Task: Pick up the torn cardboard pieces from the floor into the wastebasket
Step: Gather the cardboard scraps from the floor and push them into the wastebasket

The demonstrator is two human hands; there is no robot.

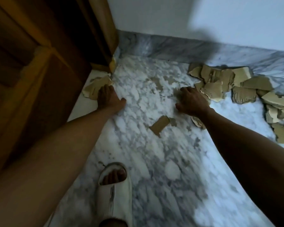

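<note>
Head view, only one available: both arms reach down over the marble floor (154, 161). Left hand (107, 97) at 10 o'clock of frame centre, fingers out fairly straight, tips touching the near edge of a cardboard scrap by the door (95, 89); no grip yet as far as I can see. Right hand (191, 100) at 2 o'clock, fingers spread and slightly bent, holding nothing, just beside the big cardboard pile (220, 82) that runs along the skirting (170, 45) from 1 to 4 o'clock. Small loose piece (160, 125) near centre, another scrap (197, 122) half under the right forearm. Wastebasket not in frame, position unknown. Judgement: step is grabbing the first pieces, task barely started. To do it well: slide fingertips under the edge of the flat scrap, thumb on top, since flat card on smooth marble likely resists a straight pinch. Right hand should rake several overlapping pieces together before lifting. Foot in a white slipper (115, 190) at 6 o'clock: watch for stepping on strays.
</note>
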